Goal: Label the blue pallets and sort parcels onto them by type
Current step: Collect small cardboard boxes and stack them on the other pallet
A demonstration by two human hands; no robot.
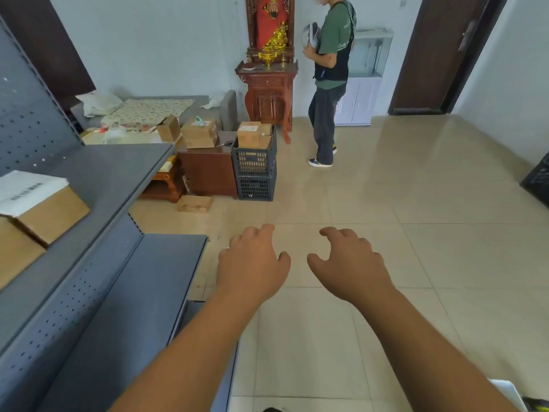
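Hovering over the beige tiled floor (416, 203), left hand (252, 260) and right hand (350, 263) hung with fingers loosely curled, holding nothing; brown cardboard parcel with white label (44, 209) sat on grey metal shelf (118, 173) at nine o'clock.

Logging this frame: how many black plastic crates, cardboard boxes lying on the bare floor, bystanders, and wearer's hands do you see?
Black plastic crates: 3 (upper stacked crate, lower stacked crate, crate at the right edge)
Cardboard box on the floor: 1
Bystander: 1
Hands: 2 (left hand, right hand, both empty)
Total: 7
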